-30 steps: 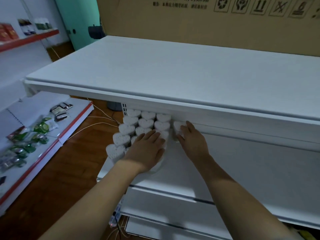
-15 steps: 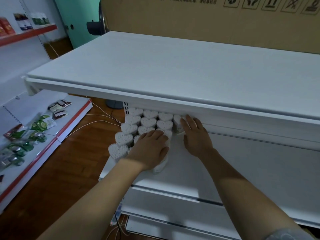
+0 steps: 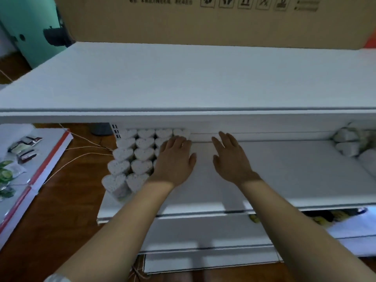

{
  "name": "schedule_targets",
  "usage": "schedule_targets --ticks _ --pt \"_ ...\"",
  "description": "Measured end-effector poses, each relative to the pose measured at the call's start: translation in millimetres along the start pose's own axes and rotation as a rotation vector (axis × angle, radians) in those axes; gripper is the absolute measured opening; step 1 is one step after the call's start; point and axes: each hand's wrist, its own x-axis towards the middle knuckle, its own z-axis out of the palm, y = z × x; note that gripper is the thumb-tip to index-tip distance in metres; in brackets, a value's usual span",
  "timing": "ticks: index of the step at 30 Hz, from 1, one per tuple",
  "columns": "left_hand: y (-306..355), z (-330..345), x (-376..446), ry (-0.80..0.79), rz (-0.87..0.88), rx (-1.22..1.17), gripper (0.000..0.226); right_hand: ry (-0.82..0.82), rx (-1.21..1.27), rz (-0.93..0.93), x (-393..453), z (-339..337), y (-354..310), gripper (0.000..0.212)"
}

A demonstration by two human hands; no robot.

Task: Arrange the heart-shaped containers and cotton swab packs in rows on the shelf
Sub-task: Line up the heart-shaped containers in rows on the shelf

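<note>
The white shelf [image 3: 284, 176] is mostly bare, with the heart-shaped containers [image 3: 140, 155] packed in rows at its left end and what look like wrapped packs [image 3: 345, 142] far right. The left hand [image 3: 173, 161] lies flat on the rightmost hearts, fingers straight; the right hand [image 3: 231, 159] is spread and holds nothing. I reckon a sideways shove could tip the front-left container [image 3: 115, 185] off the edge.

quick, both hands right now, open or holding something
Left hand: open, fingers straight, resting on the white heart-shaped containers.
Right hand: open, fingers spread, holding nothing.
</note>
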Motion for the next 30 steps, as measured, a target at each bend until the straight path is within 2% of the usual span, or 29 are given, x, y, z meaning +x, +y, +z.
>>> schedule_targets --ticks 5,7,14,18,23,30 --pt "79 26 24 -0.012 0.071 -0.013 0.047 -0.002 -0.023 0.193 -62 -29 51 0.061" --pt "119 38 31 -0.023 0.093 -0.017 0.049 0.055 -0.024 0.227 -91 -41 81 0.059" --pt "278 91 51 -0.033 0.165 -0.08 0.054 0.124 -0.072 0.335 -184 -90 217 0.054" --pt "364 127 57 -0.036 0.203 -0.115 0.059 0.093 -0.107 0.389 -227 -103 310 0.05" --pt "438 154 79 -0.127 0.245 -0.088 0.05 0.105 -0.154 0.469 -254 -119 398 0.045" --pt "503 198 136 -0.22 0.311 -0.125 0.053 0.004 -0.155 0.539 -240 -122 501 0.062"
